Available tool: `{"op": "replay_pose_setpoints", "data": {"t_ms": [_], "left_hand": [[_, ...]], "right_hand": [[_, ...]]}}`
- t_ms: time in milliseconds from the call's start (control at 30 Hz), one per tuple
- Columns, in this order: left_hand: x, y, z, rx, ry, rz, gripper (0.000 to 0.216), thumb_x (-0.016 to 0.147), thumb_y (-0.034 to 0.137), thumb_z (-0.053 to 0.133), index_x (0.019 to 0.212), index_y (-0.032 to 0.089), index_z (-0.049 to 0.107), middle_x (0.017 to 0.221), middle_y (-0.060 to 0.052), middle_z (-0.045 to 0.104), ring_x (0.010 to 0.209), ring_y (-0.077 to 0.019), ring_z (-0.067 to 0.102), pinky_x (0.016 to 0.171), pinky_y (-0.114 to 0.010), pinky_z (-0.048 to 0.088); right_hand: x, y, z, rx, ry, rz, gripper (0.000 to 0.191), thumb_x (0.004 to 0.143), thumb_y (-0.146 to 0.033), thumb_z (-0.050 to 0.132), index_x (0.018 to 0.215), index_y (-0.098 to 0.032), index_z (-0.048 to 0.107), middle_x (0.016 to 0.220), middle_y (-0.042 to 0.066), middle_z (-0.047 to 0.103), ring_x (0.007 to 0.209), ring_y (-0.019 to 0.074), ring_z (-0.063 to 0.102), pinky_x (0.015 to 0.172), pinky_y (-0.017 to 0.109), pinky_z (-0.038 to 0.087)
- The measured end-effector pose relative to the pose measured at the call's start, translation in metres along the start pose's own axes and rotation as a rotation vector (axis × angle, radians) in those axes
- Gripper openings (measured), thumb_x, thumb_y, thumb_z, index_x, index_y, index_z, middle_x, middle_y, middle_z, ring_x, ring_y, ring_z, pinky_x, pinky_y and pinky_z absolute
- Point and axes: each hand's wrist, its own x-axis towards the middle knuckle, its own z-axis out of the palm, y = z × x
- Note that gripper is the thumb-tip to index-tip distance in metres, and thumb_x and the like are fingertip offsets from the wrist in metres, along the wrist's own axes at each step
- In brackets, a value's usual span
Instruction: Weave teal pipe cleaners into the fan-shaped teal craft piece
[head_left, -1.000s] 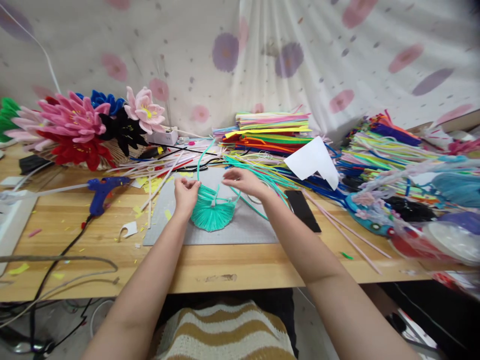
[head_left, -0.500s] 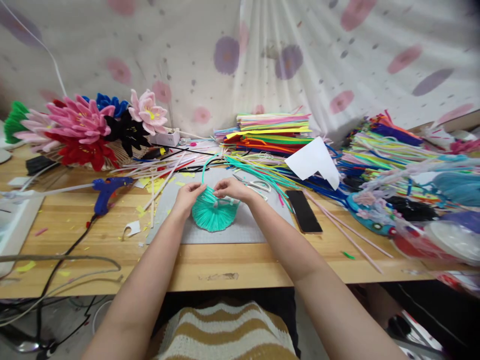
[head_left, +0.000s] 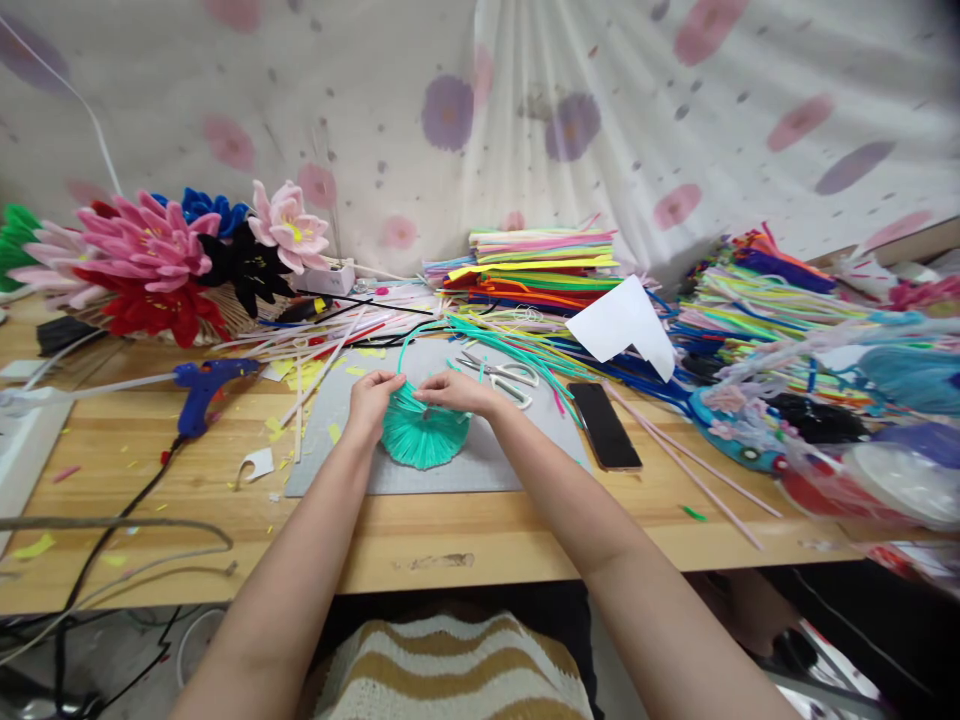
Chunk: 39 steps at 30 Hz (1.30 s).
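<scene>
A teal round, fan-like piece of pipe cleaners point(head_left: 425, 442) lies on the grey cutting mat point(head_left: 322, 475). My left hand point(head_left: 373, 402) is closed at its upper left edge, thumb and forefinger pinching a teal pipe cleaner point(head_left: 403, 348) whose free end curves up and away. My right hand point(head_left: 456, 391) is closed over the upper middle of the piece, its fingertips together on the teal strands. Exactly which strand the right fingers grip is hidden. Just beyond the right hand are white-handled scissors point(head_left: 512, 376), lying on the mat.
A blue glue gun point(head_left: 198, 395) and its cord lie left, near pipe-cleaner flowers point(head_left: 150, 245). Bundled pipe cleaners point(head_left: 540, 260) are stacked at the back. A phone point(head_left: 604, 425), white paper point(head_left: 621, 325) and bagged goods point(head_left: 877, 470) sit right. Yellow scraps point(head_left: 311, 372) litter the table.
My right hand has shifted slightly left and down, closer to the left hand, on the teal piece. The scissors show more fully. The whole view has shifted a little.
</scene>
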Motion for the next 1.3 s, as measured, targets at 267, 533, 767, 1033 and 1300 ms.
{"op": "replay_pose_setpoints", "data": {"t_ms": [267, 533, 767, 1033, 1300], "left_hand": [[0.016, -0.013, -0.011, 0.325, -0.041, 0.226, 0.023, 0.057, 0.035, 0.067, 0.063, 0.015, 0.057, 0.056, 0.003, 0.054, 0.051, -0.0092, 0.044, 0.052, -0.022, 0.034], [0.004, -0.019, -0.021, 0.271, -0.066, 0.233, 0.031, 0.058, 0.043, 0.067, 0.069, 0.015, 0.06, 0.063, 0.001, 0.058, 0.058, -0.0107, 0.049, 0.059, -0.023, 0.038], [-0.006, -0.011, -0.025, 0.112, -0.197, -0.047, 0.042, 0.041, 0.042, 0.078, 0.069, 0.013, 0.067, 0.06, -0.001, 0.063, 0.051, -0.0119, 0.052, 0.053, -0.025, 0.04], [-0.007, -0.004, -0.024, -0.003, -0.208, -0.15, 0.039, 0.043, 0.037, 0.079, 0.071, 0.012, 0.067, 0.062, -0.003, 0.065, 0.053, -0.0131, 0.056, 0.054, -0.026, 0.044], [0.003, -0.011, -0.027, 0.034, -0.105, -0.093, 0.038, 0.043, 0.034, 0.078, 0.072, 0.012, 0.068, 0.063, -0.002, 0.064, 0.055, -0.0124, 0.055, 0.056, -0.025, 0.042]], "right_hand": [[0.0, -0.003, 0.01, -0.174, 0.115, 0.02, 0.022, 0.078, -0.033, 0.051, 0.07, -0.013, 0.055, 0.06, -0.004, 0.053, 0.055, 0.0056, 0.043, 0.053, 0.018, 0.029], [0.013, 0.012, 0.031, 0.228, 0.136, 0.174, 0.015, 0.073, -0.017, 0.059, 0.063, -0.015, 0.047, 0.045, -0.006, 0.052, 0.044, 0.0071, 0.051, 0.047, 0.018, 0.039], [0.003, 0.007, 0.029, 0.445, 0.086, 0.267, 0.018, 0.066, -0.02, 0.069, 0.067, -0.014, 0.052, 0.046, -0.005, 0.057, 0.044, 0.007, 0.055, 0.041, 0.014, 0.039], [0.012, 0.013, 0.034, 0.472, 0.128, 0.237, 0.032, 0.059, -0.028, 0.074, 0.059, -0.015, 0.044, 0.042, -0.006, 0.053, 0.039, 0.0072, 0.053, 0.035, 0.014, 0.031], [0.002, 0.012, 0.019, 0.377, 0.033, 0.164, 0.03, 0.055, -0.034, 0.074, 0.068, -0.014, 0.056, 0.057, -0.003, 0.059, 0.048, 0.0057, 0.05, 0.042, 0.016, 0.037]]}}
